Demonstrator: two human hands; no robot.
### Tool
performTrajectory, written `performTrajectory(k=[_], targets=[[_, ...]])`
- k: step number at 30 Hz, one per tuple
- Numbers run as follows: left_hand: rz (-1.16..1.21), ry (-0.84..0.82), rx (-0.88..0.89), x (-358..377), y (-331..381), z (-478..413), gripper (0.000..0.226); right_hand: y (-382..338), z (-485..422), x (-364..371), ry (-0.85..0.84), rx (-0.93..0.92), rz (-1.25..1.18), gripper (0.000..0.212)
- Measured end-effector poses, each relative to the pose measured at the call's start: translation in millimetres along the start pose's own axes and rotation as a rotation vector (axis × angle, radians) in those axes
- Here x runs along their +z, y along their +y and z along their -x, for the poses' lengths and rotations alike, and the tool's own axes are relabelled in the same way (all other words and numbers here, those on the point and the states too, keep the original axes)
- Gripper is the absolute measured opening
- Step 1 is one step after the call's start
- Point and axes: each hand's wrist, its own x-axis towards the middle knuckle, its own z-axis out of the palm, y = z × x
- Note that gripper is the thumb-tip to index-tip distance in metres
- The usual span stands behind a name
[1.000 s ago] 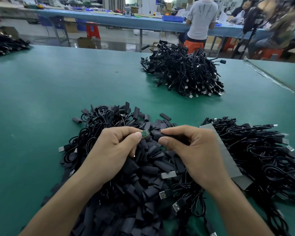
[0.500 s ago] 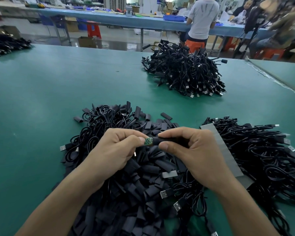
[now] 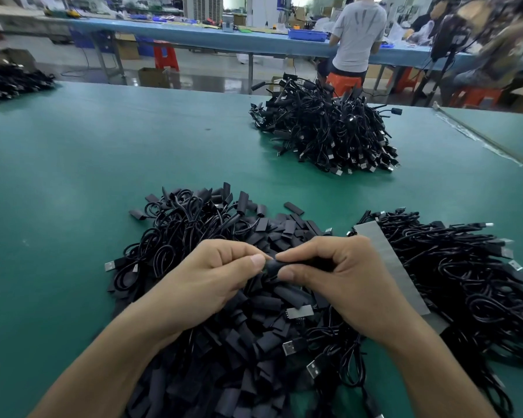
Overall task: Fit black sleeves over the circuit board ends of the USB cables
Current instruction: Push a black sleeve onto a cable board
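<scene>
Head view: left hand (image 3: 203, 285) and right hand (image 3: 338, 282) pinch one black sleeve (image 3: 272, 266) above the sleeve pile (image 3: 224, 357), no circuit board showing. USB cables (image 3: 465, 282) right of the pile probably remain.

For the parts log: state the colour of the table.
Plain teal-green table, shown in the head view.

Surroundings: green bench (image 3: 73, 176), workshop behind it.
Person in grey T-shirt (image 3: 358, 34) stands at a long blue bench (image 3: 194, 36) (back to camera), orange stool (image 3: 343, 81) just behind them; blue tray (image 3: 307, 34) on top, red stool (image 3: 165, 55) and cardboard box (image 3: 151, 76) on the floor.
</scene>
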Motion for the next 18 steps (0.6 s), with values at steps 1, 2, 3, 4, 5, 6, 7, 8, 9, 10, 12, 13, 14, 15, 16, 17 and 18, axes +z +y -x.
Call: performTrajectory(k=[1, 2, 3, 4, 5, 6, 7, 8, 9, 10, 12, 13, 14, 15, 16, 17, 18], targets=[[-0.010, -0.017, 0.011, 1.0, -0.1, 0.1, 0.024, -0.1, 0.2, 1.3, -0.009, -0.012, 0.006, 0.019], [-0.016, -0.034, 0.017, 2.1, -0.4, 0.1, 0.025, -0.3, 0.2, 2.6, -0.018, -0.026, 0.018, 0.020], [-0.012, -0.042, 0.019, 2.5, -1.1, -0.1, 0.024, -0.2, 0.3, 3.5, -0.022, -0.038, 0.036, 0.023], [-0.001, -0.039, 0.017, 2.7, -1.9, -0.4, 0.024, 0.3, 0.3, 4.0, -0.015, -0.045, 0.058, 0.025], [0.008, -0.022, 0.014, 2.7, -2.9, -0.9, 0.022, 1.1, 0.4, 4.1, 0.007, -0.051, 0.079, 0.027], [0.003, 0.009, 0.013, 2.8, -3.5, -1.5, 0.018, 1.9, 0.1, 4.1, 0.042, -0.055, 0.099, 0.028], [-0.014, 0.051, 0.013, 2.8, -4.0, -2.0, 0.013, 2.7, 0.0, 3.7, 0.084, -0.055, 0.115, 0.028], [-0.029, 0.099, 0.009, 2.9, -4.4, -2.5, 0.010, 3.3, -0.4, 3.2, 0.121, -0.053, 0.122, 0.027], [-0.029, 0.146, 0.001, 3.0, -4.8, -3.0, 0.008, 3.6, -0.5, 2.6, 0.149, -0.053, 0.120, 0.026], [-0.017, 0.187, -0.006, 3.0, -4.8, -3.1, 0.010, 3.3, -0.7, 2.1, 0.164, -0.056, 0.117, 0.023], [0.003, 0.240, 0.000, 2.7, -4.4, -3.0, 0.015, 1.8, -0.5, 2.1, 0.164, -0.071, 0.131, 0.015], [0.008, 0.249, 0.006, 2.7, -3.6, -2.5, 0.015, 0.9, -0.3, 2.5, 0.157, -0.078, 0.143, 0.014], [0.011, 0.251, 0.010, 3.0, -2.7, -2.1, 0.014, 0.2, 0.0, 2.7, 0.151, -0.081, 0.151, 0.013], [0.013, 0.250, 0.008, 3.2, -1.9, -1.5, 0.013, -0.1, 0.1, 2.9, 0.146, -0.085, 0.158, 0.013], [0.015, 0.250, 0.002, 3.1, -1.4, -1.0, 0.013, -0.1, 0.2, 2.8, 0.143, -0.092, 0.169, 0.013], [0.016, 0.249, -0.006, 2.7, -0.9, -0.5, 0.013, 0.1, 0.3, 2.7, 0.142, -0.099, 0.182, 0.013], [0.019, 0.248, -0.011, 2.5, -0.5, -0.1, 0.014, 0.4, 0.4, 2.7, 0.144, -0.103, 0.189, 0.013]])
